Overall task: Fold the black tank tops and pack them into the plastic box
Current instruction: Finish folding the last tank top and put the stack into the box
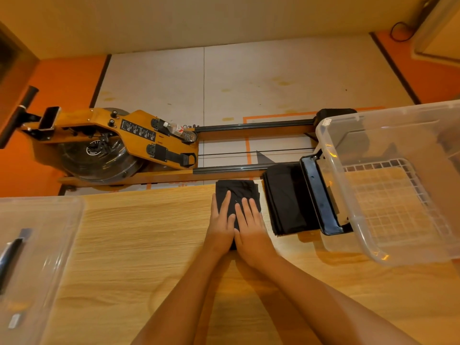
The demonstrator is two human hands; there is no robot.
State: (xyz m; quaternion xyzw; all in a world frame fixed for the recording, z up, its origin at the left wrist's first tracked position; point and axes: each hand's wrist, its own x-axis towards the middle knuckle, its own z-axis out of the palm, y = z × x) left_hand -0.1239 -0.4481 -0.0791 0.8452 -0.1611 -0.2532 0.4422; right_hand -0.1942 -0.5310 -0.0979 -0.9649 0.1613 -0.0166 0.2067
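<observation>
- Pressing flat with left hand (220,221) and right hand (251,225), fingers straight, side by side on the small folded black cloth tank top (236,191), likely to set the crease.
- Lying at the far edge of the pale wooden bench (139,245), just beside a stack of black folded garments (286,197).
- Further right, within easy reach for packing: the clear plastic box (373,135), lid off.

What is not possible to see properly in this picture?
Head view:
Folded tank top: near half hidden under left hand and right hand.
Plastic box: right side cut off by the edge.
Black stack beside it: too dark to count pieces.
Clear container, left: blurred, cut off.
</observation>
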